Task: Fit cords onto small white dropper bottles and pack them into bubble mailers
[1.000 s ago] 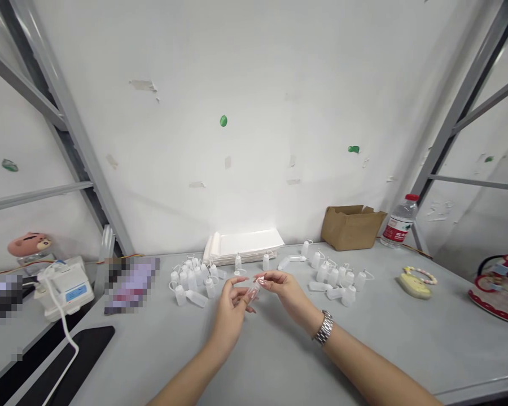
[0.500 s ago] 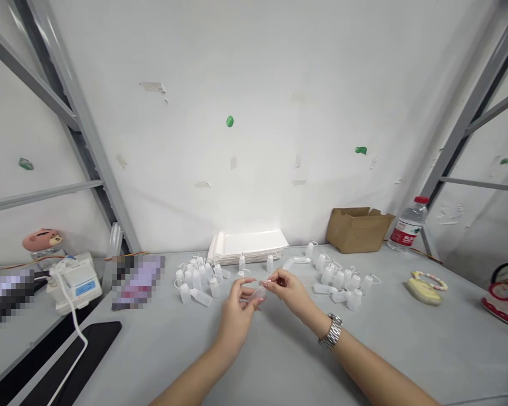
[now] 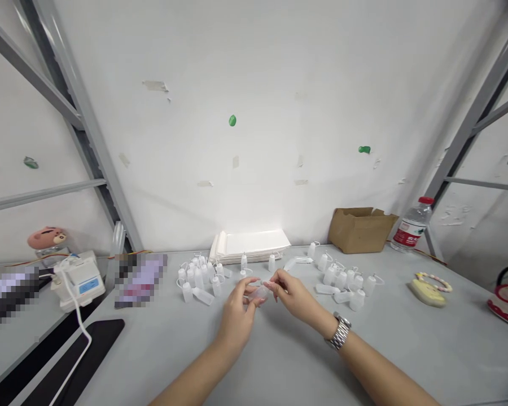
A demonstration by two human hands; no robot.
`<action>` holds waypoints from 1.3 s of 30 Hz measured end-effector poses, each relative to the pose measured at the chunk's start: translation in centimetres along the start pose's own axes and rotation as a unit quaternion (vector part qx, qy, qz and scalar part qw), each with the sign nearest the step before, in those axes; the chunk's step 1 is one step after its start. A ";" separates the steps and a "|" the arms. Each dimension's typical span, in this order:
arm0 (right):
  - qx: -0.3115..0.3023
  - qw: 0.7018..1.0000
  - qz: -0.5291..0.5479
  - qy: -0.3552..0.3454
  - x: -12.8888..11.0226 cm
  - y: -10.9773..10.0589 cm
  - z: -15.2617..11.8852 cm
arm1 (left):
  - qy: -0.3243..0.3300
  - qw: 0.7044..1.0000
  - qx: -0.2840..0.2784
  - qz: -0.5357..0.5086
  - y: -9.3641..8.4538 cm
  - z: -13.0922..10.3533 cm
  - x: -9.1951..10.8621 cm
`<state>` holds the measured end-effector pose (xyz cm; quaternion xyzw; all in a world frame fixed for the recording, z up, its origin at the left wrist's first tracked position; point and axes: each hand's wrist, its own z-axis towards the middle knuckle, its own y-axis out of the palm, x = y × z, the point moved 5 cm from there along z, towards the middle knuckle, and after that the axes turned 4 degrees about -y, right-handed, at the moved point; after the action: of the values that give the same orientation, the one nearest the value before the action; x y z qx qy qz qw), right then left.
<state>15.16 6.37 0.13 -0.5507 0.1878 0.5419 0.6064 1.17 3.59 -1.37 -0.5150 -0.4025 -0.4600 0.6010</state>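
Note:
Near the middle of the grey table point(image 3: 279, 361), my left hand point(image 3: 240, 307) holds a small translucent bottle point(image 3: 260, 292) between thumb and fingers. My right hand point(image 3: 288, 293), with a metal watch on its wrist, pinches at the bottle's top end; the small part between those fingertips is mostly hidden. Several similar small bottles with looped caps stand in a left group point(image 3: 198, 276) and a right group point(image 3: 341, 277), with a few lying on their sides. Single upright bottles point(image 3: 271, 263) stand beyond my hands.
A stack of white trays point(image 3: 254, 245) lies by the wall. At the back right are a cardboard box point(image 3: 359, 231) and a water bottle point(image 3: 411, 228). A yellow case point(image 3: 427, 293) lies right; a white power device point(image 3: 80, 285) and black pad point(image 3: 84, 355) are left.
The small bottle has tilted in my fingers. The whole view has shifted slightly, and my right wrist has turned a little. Both hands keep their hold close together.

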 end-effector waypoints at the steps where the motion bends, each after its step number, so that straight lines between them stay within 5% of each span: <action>1: 0.003 0.999 -0.031 -0.009 -0.2 0.1 -0.1 | 0.010 1.000 0.005 0.017 -0.1 -0.1 0.0; 6: -0.013 0.997 -0.080 0.001 -0.3 0.3 -0.2 | 0.066 0.995 0.026 0.065 -0.3 0.0 0.2; 12: -0.039 0.999 -0.034 0.006 -0.5 -0.7 0.3 | 0.012 1.000 -0.005 0.020 -0.3 0.2 0.4; 24: -0.118 0.982 -0.137 -0.058 -1.5 -0.9 -0.4 | 0.003 0.998 -0.054 -0.044 0.1 0.5 0.6; 32: -0.143 0.967 -0.176 -0.112 -2.2 -1.1 -0.7 | -0.107 0.959 -0.236 -0.116 0.4 1.1 0.5; 35: -0.140 0.963 -0.192 -0.127 -2.5 -1.0 -0.9 | -0.106 0.961 -0.227 -0.117 0.4 0.9 0.8; 39: -0.131 0.961 -0.212 -0.123 -2.6 -0.6 -1.0 | -0.076 0.984 -0.149 -0.061 0.1 0.9 0.4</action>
<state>15.17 4.47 2.25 -0.5812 -0.0818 0.4848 0.6485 1.34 4.40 -0.88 -0.6071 -0.4048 -0.5102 0.4554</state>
